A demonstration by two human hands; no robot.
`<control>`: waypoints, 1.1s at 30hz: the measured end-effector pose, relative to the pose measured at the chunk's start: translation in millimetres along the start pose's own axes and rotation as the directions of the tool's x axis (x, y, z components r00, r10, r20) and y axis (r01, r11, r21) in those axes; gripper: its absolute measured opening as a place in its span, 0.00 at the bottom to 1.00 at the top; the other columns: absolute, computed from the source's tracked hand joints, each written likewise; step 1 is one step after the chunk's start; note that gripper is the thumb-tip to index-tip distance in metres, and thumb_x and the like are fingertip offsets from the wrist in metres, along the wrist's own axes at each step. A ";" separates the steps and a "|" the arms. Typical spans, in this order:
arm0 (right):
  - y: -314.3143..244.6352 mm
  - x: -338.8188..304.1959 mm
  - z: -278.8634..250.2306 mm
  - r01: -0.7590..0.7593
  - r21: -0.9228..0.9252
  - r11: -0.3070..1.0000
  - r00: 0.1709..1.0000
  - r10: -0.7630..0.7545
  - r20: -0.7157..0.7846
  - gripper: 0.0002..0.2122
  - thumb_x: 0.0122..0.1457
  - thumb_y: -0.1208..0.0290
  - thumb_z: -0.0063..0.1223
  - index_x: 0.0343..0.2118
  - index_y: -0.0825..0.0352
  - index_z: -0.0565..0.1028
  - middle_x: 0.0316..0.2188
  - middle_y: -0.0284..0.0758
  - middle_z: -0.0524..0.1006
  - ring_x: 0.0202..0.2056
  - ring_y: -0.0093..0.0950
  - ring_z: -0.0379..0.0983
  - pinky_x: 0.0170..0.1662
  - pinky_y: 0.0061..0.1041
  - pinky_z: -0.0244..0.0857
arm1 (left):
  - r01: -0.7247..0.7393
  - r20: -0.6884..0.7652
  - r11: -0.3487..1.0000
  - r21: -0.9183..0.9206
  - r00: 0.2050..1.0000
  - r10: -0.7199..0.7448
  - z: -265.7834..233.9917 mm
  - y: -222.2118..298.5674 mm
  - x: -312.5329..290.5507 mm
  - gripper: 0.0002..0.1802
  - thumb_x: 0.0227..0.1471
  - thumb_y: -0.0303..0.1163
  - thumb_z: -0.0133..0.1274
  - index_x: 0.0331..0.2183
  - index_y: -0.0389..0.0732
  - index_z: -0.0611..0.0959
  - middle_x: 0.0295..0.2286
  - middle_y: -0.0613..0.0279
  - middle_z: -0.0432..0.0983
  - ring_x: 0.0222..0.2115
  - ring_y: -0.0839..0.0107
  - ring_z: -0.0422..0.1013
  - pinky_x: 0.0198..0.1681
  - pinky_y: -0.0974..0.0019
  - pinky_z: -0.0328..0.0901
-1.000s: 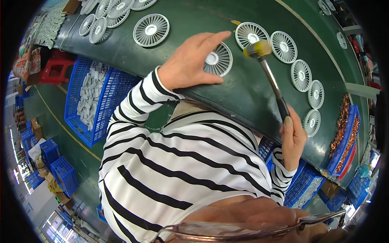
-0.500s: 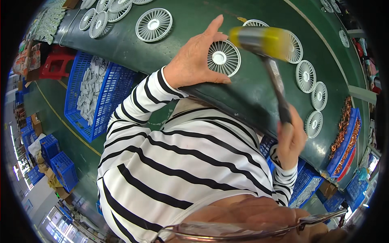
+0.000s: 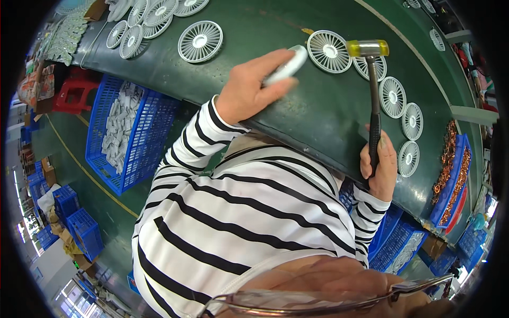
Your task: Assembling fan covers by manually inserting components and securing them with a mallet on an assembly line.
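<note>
My left hand (image 3: pixel 253 87) grips a white slatted disc (image 3: pixel 289 65) by its rim, tilted up on edge above the green tabletop. Its slatted face is turned out of sight. In my right hand (image 3: pixel 383 168) is a mallet (image 3: pixel 374 100) with a dark handle and a yellow-ended head, held upright over the table's right part. Behind the mallet head lies one white disc, partly covered. Another slatted disc (image 3: pixel 330 51) lies flat just right of the tilted one. A single disc (image 3: pixel 200 41) rests on the table to the left of my left hand.
Several discs, among them one (image 3: pixel 392 97), curve down the table's right side. More discs (image 3: pixel 160 11) pile up at the far left. A blue crate (image 3: pixel 135 143) of pale parts stands left below the table edge. Coppery parts fill a blue tray (image 3: pixel 456 180) at right.
My left hand has lifted the disc that lay flat and tilted it on edge. My right hand has brought the mallet from over that disc to the right, more upright.
</note>
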State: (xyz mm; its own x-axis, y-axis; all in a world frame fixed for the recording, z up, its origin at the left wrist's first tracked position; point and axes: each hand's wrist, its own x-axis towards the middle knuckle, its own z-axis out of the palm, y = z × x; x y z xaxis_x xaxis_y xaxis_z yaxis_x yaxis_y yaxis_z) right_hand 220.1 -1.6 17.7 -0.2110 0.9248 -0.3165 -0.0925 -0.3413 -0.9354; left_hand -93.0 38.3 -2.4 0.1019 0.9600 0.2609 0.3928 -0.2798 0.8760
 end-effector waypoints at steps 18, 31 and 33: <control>1.2 -2.4 3.4 0.020 0.040 0.999 1.000 -0.020 -0.002 0.21 0.63 0.69 0.46 0.57 0.71 0.62 0.20 0.27 0.66 0.15 0.11 0.55 0.18 0.10 0.48 | -0.131 -0.449 0.990 -0.049 0.889 0.095 40.3 3.8 12.9 0.17 0.48 0.26 0.61 0.41 0.37 0.76 0.27 0.61 0.78 0.25 0.79 0.72 0.28 0.75 0.68; 0.9 -7.0 11.5 0.074 -0.099 0.992 0.997 -0.076 -0.023 0.21 0.62 0.71 0.49 0.57 0.71 0.63 0.21 0.25 0.65 0.17 0.11 0.56 0.20 0.11 0.50 | -0.333 -0.099 0.894 0.299 0.921 0.376 34.5 4.7 17.2 0.26 0.45 0.39 0.62 0.46 0.41 0.77 0.54 0.47 0.65 0.58 0.47 0.57 0.61 0.45 0.49; 3.8 -9.4 11.1 0.046 -0.138 0.989 0.999 -0.049 -0.021 0.21 0.61 0.71 0.49 0.57 0.71 0.64 0.20 0.24 0.65 0.17 0.10 0.56 0.20 0.10 0.50 | -0.297 -0.209 0.874 0.385 0.894 0.396 10.5 -3.2 21.1 0.26 0.44 0.39 0.63 0.45 0.41 0.78 0.53 0.47 0.67 0.57 0.46 0.59 0.60 0.46 0.50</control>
State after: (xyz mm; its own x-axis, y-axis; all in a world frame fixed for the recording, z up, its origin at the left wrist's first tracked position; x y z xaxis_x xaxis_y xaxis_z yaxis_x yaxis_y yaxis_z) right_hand 211.0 -13.4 18.9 -0.1860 0.9438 -0.2732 0.0327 -0.2719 -0.9618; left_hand -82.6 59.5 -4.0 0.0556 0.7445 0.6653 0.6651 -0.5246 0.5315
